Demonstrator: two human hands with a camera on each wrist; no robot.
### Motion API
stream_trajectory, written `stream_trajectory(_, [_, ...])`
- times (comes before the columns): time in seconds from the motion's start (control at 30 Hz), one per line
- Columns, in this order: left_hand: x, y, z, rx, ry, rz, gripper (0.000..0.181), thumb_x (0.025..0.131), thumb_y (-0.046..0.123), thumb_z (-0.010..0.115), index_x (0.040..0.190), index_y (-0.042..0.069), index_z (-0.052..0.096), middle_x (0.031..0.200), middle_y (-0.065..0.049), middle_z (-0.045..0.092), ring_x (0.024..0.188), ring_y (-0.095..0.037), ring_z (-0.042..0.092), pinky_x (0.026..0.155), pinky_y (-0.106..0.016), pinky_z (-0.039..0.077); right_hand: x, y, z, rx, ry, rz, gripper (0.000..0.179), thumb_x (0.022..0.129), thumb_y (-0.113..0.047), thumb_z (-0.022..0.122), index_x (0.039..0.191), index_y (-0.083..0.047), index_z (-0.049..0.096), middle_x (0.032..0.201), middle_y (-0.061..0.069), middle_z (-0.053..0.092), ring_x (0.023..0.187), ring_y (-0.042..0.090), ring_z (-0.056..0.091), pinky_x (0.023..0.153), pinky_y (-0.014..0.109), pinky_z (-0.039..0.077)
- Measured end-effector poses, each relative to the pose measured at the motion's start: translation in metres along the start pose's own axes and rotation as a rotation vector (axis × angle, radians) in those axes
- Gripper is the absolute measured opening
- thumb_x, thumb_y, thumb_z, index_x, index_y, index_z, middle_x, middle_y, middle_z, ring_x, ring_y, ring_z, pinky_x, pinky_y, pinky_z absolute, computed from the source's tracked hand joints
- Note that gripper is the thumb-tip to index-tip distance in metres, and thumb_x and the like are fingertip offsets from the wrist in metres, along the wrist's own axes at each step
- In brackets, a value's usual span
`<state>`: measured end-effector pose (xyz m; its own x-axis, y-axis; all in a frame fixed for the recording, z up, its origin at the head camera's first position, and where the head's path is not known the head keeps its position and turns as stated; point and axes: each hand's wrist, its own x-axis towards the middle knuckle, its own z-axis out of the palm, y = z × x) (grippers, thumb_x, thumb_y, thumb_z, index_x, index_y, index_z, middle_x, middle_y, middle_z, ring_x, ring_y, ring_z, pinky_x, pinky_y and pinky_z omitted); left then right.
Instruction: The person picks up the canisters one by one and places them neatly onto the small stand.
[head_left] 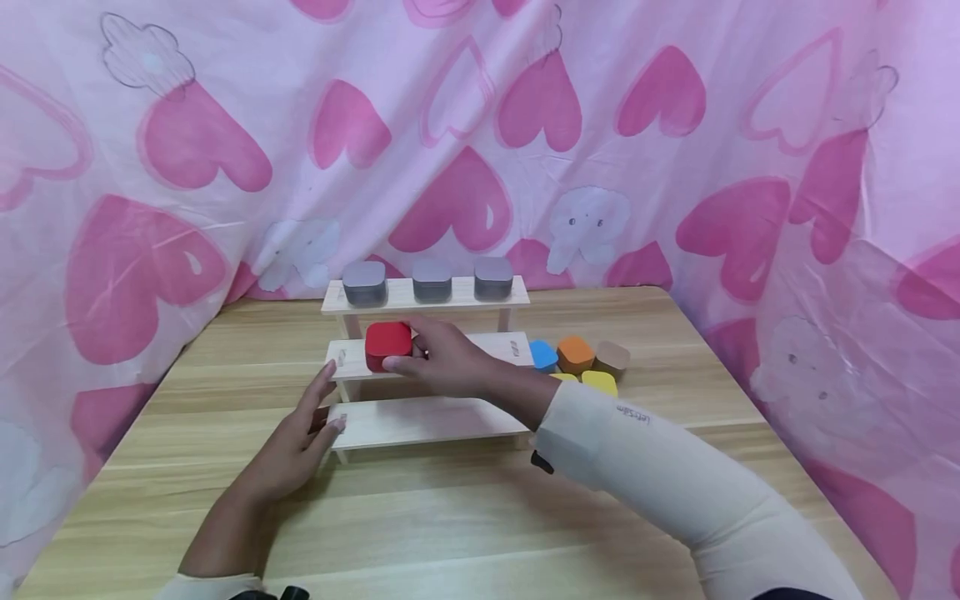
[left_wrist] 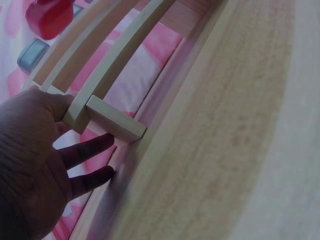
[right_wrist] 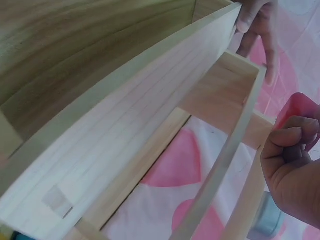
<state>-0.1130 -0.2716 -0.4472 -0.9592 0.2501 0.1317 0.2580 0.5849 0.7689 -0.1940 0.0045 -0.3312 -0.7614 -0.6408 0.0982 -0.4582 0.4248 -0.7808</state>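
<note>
My right hand [head_left: 453,362] pinches a red rounded-square block [head_left: 388,345] over the left part of the middle shelf of a three-tier wooden rack [head_left: 420,422]. The right wrist view shows curled fingers [right_wrist: 295,137] around that block, partly hiding it. At the rack's left end, my left hand [head_left: 288,450] touches the wood, its thumb by the lowest shelf and its index finger reaching the middle one. Two other fingers [left_wrist: 90,150] of this hand stretch out straight below the shelf end in the left wrist view. A grey block [head_left: 365,283] stands on the top shelf, above the red one.
Two more grey blocks, one in the middle [head_left: 432,280] and one at the right [head_left: 492,278], share the top shelf. Right of the rack sit a blue block [head_left: 543,356], an orange block [head_left: 575,355], a brown block [head_left: 612,357] and yellow blocks [head_left: 600,384]. A heart-patterned cloth [head_left: 450,100] hangs behind the table.
</note>
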Motion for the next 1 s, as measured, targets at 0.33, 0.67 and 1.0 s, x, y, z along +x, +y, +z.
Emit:
stream_trajectory(0.33, [0.002, -0.001, 0.002, -0.014, -0.014, -0.029, 0.097, 0.112, 0.02, 0.062, 0.174, 0.048, -0.006, 0.182, -0.024, 0.021, 0.148, -0.061, 0.051, 0.115, -0.068, 0.047, 0.022, 0.001, 0.016, -0.079, -0.025, 0.02, 0.052, 0.103, -0.023, 0.078, 0.148, -0.008, 0.058, 0.124, 0.003, 0.072, 0.094, 0.011, 0.062, 0.082, 0.019, 0.054])
stream_trajectory(0.67, [0.0, -0.001, 0.002, -0.012, -0.018, -0.032, 0.096, 0.112, 0.022, 0.062, 0.174, 0.046, -0.008, 0.18, -0.026, 0.022, 0.147, -0.063, 0.05, 0.114, -0.07, 0.048, 0.033, -0.005, 0.023, -0.095, -0.039, 0.055, 0.051, 0.103, -0.022, 0.078, 0.149, -0.011, 0.058, 0.128, 0.0, 0.071, 0.105, 0.013, 0.066, 0.091, 0.019, 0.059])
stream_trajectory(1.0, [0.001, -0.001, 0.001, -0.002, -0.016, -0.036, 0.095, 0.113, 0.023, 0.061, 0.175, 0.045, -0.008, 0.179, -0.028, 0.023, 0.146, -0.064, 0.051, 0.113, -0.07, 0.049, 0.036, -0.008, 0.027, -0.144, -0.033, 0.103, 0.052, 0.102, -0.025, 0.08, 0.147, -0.013, 0.058, 0.126, -0.001, 0.071, 0.102, 0.013, 0.066, 0.087, 0.02, 0.058])
